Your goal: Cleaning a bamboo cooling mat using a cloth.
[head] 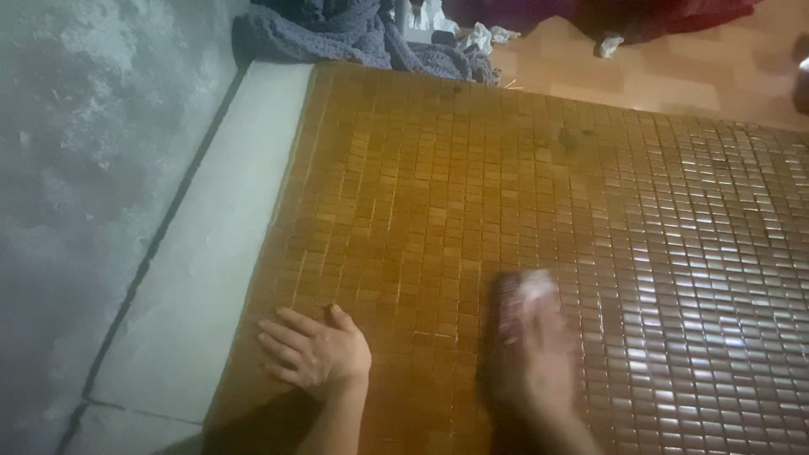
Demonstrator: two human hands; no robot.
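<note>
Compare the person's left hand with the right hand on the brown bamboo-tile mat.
The left hand lies flat, sharp in the picture, fingers spread and empty; the right hand is motion-blurred. The left hand holds nothing, while the right hand seems to grip a pale, blurred thing, perhaps a cloth. Both are on the brown bamboo-tile mat.

Hands (316, 354) on bamboo mat (506, 185)

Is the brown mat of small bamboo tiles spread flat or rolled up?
Spread flat: the brown bamboo-tile mat lies open across the surface, its rows unbroken, with the left hand pressed palm-down on it.
</note>
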